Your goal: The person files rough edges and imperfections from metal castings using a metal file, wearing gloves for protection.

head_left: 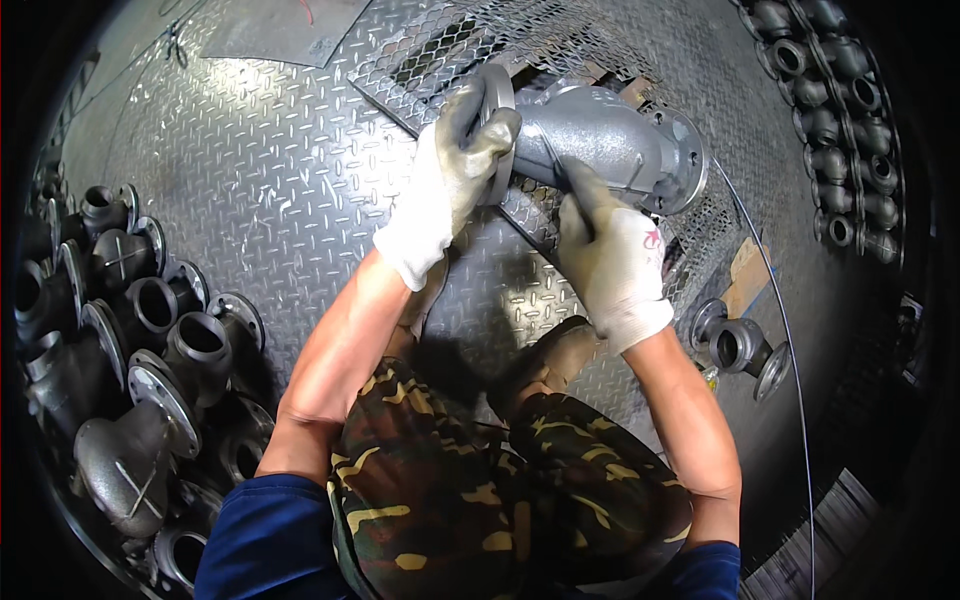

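A grey cast-metal valve body [600, 135] with round flanges lies on its side over a sheet of expanded metal mesh. My left hand [465, 150], in a white glove with a grey-coated palm, grips the rim of its left flange [498, 95], thumb on the near side. At the body's near side is my right hand [605, 235], gloved the same way. Its fingers are curled and the forefinger points at the casting. A thin dark line runs from that fingertip across the metal; whether it is a slim tool or a casting rib is unclear.
Several similar valve bodies [140, 450] crowd the floor at left. More stand in rows [850, 130] at far right. One valve body [735, 345] lies right of my right forearm, near a cable [775, 270]. Mesh [425, 50] and a flat sheet [285, 30] lie on the tread-plate floor.
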{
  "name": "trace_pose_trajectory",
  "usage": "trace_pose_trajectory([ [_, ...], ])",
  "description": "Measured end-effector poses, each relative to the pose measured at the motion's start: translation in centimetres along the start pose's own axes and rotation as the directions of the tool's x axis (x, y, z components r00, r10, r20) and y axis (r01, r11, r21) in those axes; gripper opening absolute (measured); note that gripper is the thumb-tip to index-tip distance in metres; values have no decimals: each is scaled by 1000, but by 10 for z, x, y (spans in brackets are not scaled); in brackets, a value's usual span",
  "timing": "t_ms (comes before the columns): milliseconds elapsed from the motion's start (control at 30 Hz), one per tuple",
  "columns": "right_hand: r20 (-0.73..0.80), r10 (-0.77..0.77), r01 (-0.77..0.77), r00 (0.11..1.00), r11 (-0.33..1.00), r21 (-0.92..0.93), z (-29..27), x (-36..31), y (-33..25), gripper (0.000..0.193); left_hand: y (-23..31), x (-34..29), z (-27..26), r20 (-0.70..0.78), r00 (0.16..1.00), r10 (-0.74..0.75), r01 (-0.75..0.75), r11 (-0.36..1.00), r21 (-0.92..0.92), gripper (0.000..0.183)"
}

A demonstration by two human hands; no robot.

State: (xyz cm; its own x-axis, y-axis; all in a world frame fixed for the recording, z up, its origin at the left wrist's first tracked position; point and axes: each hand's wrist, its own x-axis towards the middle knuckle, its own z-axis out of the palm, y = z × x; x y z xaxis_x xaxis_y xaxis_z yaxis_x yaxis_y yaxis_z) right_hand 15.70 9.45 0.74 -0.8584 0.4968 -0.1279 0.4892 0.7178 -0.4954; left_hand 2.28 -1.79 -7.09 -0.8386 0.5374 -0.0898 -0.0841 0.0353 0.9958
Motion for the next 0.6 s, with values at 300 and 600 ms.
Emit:
trace_pose_trajectory([
  [300, 213, -190, 276, 958, 805, -525, 21, -5, -8, 34, 10, 1, 5, -66, 997, 42, -41, 999, 17, 71],
  [600, 472, 174, -461, 864, 651, 603, -2, 9, 1, 25, 6, -3, 5, -64, 997, 46, -44, 999, 29, 68],
])
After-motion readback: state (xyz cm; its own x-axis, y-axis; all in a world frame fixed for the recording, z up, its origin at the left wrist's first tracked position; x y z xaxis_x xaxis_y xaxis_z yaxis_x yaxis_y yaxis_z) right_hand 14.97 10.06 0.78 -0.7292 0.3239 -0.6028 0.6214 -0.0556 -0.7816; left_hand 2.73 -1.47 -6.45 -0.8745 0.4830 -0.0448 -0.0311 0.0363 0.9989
